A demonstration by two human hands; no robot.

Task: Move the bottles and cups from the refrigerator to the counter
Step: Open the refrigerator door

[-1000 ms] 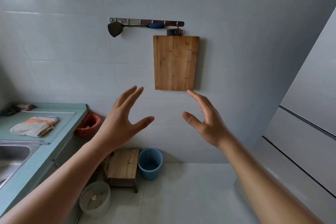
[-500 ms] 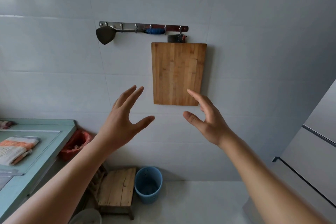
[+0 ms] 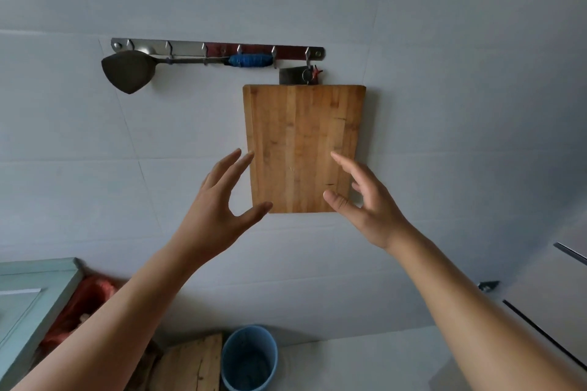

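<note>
Both hands, left hand [image 3: 212, 216] and right hand [image 3: 368, 206], spread open and empty; grey-white panelled refrigerator [image 3: 552, 311] lies at four o'clock, nearer the right hand.

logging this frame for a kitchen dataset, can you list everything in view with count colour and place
hook rail: 1, silver, on the wall, upper left
spatula: 1, dark with blue handle, lying along the rail
cutting board: 1, wood brown, hanging on the wall, centre
counter: 1, pale green, lower left
bag: 1, red, beside the counter
stool: 1, wood, on the floor, bottom
basket: 1, blue, right of the stool
refrigerator: 1, grey, right edge
left hand: 1, open, empty, raised
right hand: 1, open, empty, raised
</note>
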